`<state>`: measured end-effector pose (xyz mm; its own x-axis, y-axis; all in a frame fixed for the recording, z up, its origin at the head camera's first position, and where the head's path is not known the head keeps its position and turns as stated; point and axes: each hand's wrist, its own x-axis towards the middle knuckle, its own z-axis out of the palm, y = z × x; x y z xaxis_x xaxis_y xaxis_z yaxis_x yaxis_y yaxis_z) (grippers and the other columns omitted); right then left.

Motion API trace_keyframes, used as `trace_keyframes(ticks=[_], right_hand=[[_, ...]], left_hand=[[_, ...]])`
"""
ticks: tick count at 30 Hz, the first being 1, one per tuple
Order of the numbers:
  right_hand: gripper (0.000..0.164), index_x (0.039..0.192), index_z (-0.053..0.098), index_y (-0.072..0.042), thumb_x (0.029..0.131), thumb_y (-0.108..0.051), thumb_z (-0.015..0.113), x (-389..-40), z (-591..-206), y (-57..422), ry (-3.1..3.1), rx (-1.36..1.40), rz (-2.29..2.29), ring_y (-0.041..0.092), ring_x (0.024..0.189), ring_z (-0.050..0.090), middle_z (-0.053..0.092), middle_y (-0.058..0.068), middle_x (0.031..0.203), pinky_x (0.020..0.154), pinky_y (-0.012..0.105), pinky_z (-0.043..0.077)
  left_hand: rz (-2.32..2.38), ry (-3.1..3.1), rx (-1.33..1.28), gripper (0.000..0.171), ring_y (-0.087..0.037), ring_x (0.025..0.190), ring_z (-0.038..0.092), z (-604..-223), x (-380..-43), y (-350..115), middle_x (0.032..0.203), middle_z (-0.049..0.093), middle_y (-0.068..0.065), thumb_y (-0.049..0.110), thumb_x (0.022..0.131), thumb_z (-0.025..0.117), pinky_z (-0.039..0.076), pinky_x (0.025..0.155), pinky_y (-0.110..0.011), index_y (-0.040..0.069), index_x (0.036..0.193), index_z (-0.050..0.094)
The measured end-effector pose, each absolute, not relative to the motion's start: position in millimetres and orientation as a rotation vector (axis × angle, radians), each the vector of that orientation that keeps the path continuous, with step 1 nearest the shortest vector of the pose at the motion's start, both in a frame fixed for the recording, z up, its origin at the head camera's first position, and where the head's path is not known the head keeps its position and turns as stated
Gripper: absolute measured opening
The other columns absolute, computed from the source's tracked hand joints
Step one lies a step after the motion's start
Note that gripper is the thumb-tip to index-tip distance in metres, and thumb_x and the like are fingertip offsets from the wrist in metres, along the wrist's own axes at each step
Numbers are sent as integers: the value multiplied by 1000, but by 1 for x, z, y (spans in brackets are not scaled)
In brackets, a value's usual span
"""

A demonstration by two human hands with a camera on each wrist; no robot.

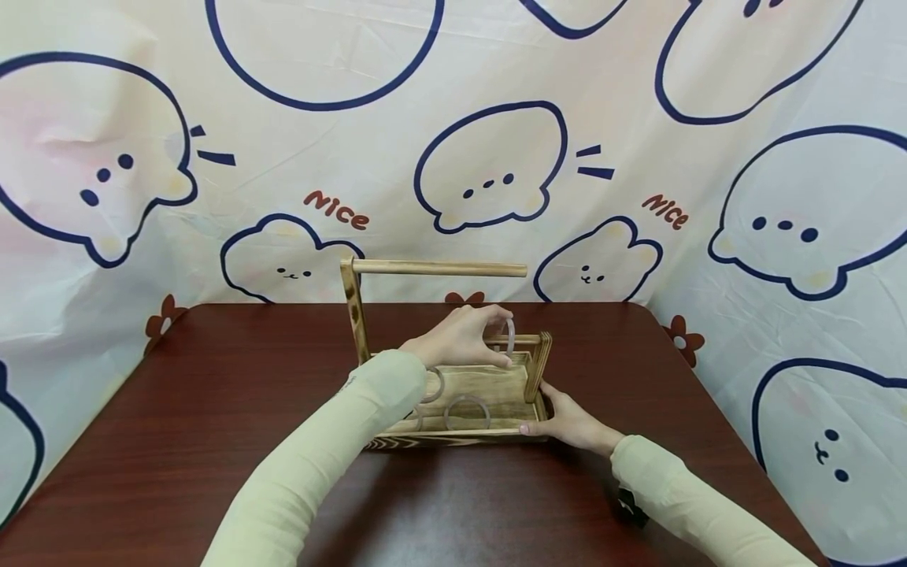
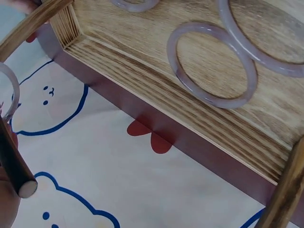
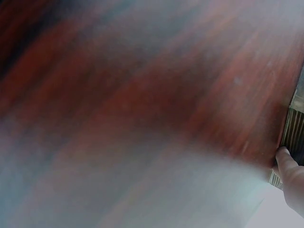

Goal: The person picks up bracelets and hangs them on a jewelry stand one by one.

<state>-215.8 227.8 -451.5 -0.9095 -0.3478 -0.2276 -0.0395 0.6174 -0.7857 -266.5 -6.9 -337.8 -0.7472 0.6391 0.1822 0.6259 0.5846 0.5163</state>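
The left hand (image 1: 462, 339) pinches a bangle (image 1: 511, 337) at the lower rod (image 1: 526, 340), around or beside I can't tell; the right hand (image 1: 575, 419) grips a corner of the tray (image 1: 460, 440), some fingers hidden.

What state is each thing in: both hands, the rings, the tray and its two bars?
Left hand: pinching a ring.
That ring: upright, at the lower bar; whether threaded on is unclear.
Right hand: gripping the tray at its right end.
Three other rings: loose inside the tray.
Tray: upright on the table.
Upper bar: joined at left, right end free.
Lower bar: joined at right.
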Motion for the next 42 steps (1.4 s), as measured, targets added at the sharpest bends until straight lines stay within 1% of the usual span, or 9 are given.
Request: trace_keyframes(ticks=[7, 14, 19, 25, 34, 38, 42], right_hand=[[103, 147, 9, -1, 76, -38, 73, -216, -451, 227, 2482, -325, -1192, 35, 139, 14, 13, 19, 152, 105, 57, 23], [101, 147, 10, -1, 76, -36, 74, -215, -451, 227, 2479, -348, -1211, 34, 138, 15, 15, 19, 151, 106, 57, 22], [101, 147, 11, -1, 76, -34, 74, -214, -452, 227, 2478, -351, -1222, 33, 138, 16, 17, 19, 151, 106, 56, 21], [102, 147, 10, 0, 76, -36, 74, -214, -452, 226, 2482, -340, -1208, 34, 138, 16, 15, 19, 151, 106, 56, 22], [101, 147, 11, 0, 76, -36, 74, -215, -451, 226, 2489, -327, -1198, 34, 138, 17, 16, 19, 151, 106, 55, 24], [102, 147, 10, -1, 76, -36, 74, -215, -452, 227, 2481, -329, -1206, 34, 138, 17, 16, 19, 151, 106, 56, 23], [102, 147, 10, -1, 75, -37, 74, -216, -451, 227, 2479, -327, -1206, 34, 139, 15, 15, 18, 152, 106, 56, 22]], left_hand=[[860, 2761, 1150, 72, -13, 114, 55, -338, -268, 0, 125, 59, -3, 43, 71, 76, 44, 95, -30, 16, 131, 48], [801, 2731, 1165, 71, -15, 118, 52, -341, -269, 5, 127, 57, -4, 43, 72, 75, 42, 97, -31, 15, 132, 47], [768, 2739, 1180, 71, -16, 117, 54, -343, -268, 8, 124, 60, -4, 41, 72, 75, 43, 97, -31, 13, 131, 48], [699, 2756, 1154, 72, -17, 116, 54, -344, -268, 8, 124, 59, -4, 45, 72, 75, 43, 96, -31, 13, 130, 49], [632, 2756, 1137, 74, -14, 103, 59, -343, -269, 8, 124, 59, -3, 45, 72, 75, 44, 93, -30, 13, 132, 47], [636, 2740, 1125, 78, -15, 109, 57, -342, -270, 9, 126, 57, -2, 45, 72, 75, 43, 94, -30, 14, 135, 43], [623, 2733, 1120, 78, -14, 109, 56, -342, -270, 10, 124, 58, -1, 46, 71, 75, 44, 93, -30, 14, 136, 43]])
